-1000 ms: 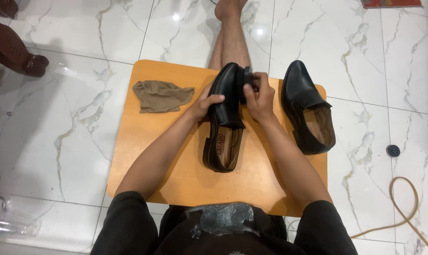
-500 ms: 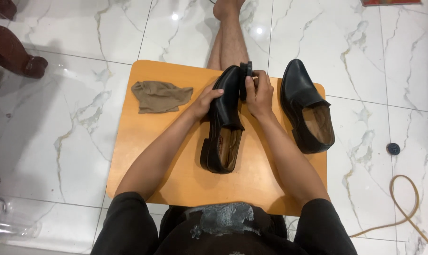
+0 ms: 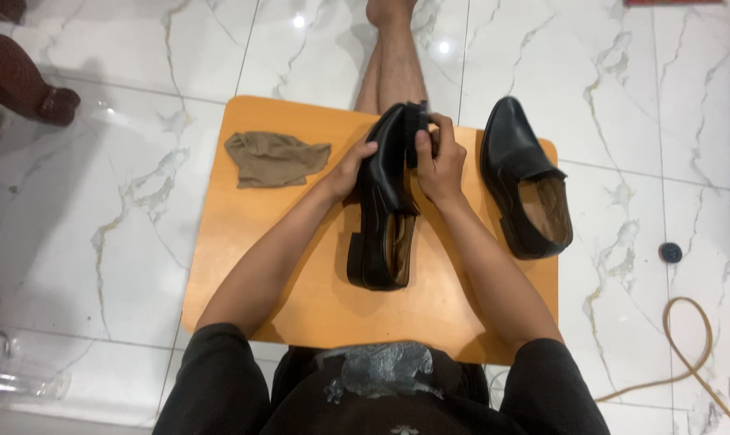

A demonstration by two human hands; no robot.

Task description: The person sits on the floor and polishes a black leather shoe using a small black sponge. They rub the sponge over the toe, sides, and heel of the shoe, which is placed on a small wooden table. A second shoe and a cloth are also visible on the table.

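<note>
A black leather shoe (image 3: 379, 211) stands tipped on its side on the orange wooden board (image 3: 260, 242). My left hand (image 3: 350, 167) grips its left flank near the toe. My right hand (image 3: 440, 165) is shut on a small dark shoe brush (image 3: 416, 129), pressed against the shoe's right side near the toe. The second black shoe (image 3: 526, 181) lies upright on the board to the right, untouched. A crumpled brownish cloth (image 3: 273, 159) lies on the board to the left of my left hand.
The board rests over my lap on a white marble floor (image 3: 139, 80); my bare leg (image 3: 393, 56) stretches ahead. A small dark round lid (image 3: 669, 253) and a tan hose (image 3: 687, 354) lie at right. Plastic bottles (image 3: 10, 374) sit bottom left. Another person's dark red sleeve (image 3: 26, 80) shows top left.
The shoe has tipped further onto its side, and my right hand with the brush has slid a little along the toe. The other shoe and the cloth have not moved.
</note>
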